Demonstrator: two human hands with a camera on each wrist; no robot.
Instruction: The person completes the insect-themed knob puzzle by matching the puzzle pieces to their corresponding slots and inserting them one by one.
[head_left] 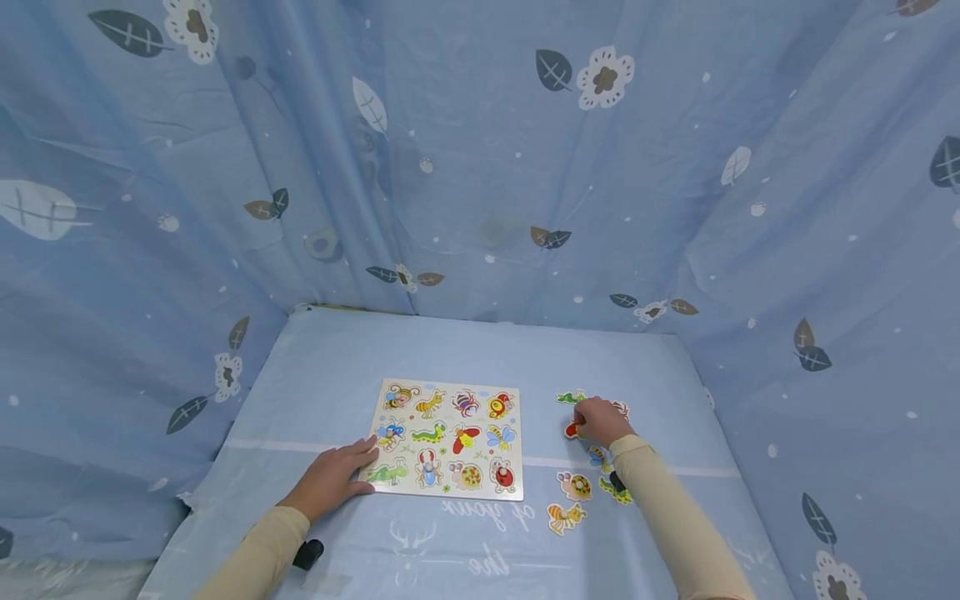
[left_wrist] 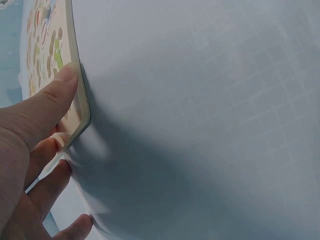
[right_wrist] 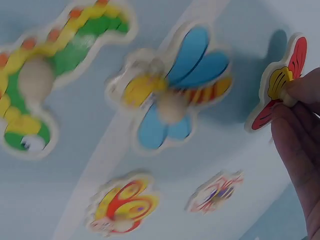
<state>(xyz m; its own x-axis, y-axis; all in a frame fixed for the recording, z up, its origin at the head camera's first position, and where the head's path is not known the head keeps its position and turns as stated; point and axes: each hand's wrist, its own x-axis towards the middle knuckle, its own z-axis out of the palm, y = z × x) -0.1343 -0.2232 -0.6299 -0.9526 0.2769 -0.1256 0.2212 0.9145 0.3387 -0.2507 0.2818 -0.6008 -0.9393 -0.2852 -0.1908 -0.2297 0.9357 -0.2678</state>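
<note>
A wooden puzzle board (head_left: pixel 446 492) printed with colourful insects lies on the table. My left hand (head_left: pixel 335 477) holds its near left corner, thumb (left_wrist: pixel 66 75) on the front edge and fingers along the left side. With thumb and fingertips, my right hand (head_left: pixel 598 422) pinches the small knob of a red-winged insect piece (right_wrist: pixel 280 82), which is tilted above the cloth. Close by are a blue-winged bee piece (right_wrist: pixel 195 57), a caterpillar piece (right_wrist: pixel 80 47), a butterfly piece (right_wrist: pixel 142 202) and a spider piece (right_wrist: pixel 216 192), all with knobs.
A green piece (head_left: pixel 571 397) lies just beyond the right hand. Nearer me are a snail piece (head_left: pixel 573 486) and a yellow-orange ant-like piece (head_left: pixel 565 518). Blue patterned curtains (head_left: pixel 480 167) hang around the table, which has a light blue cloth (head_left: pixel 480 342).
</note>
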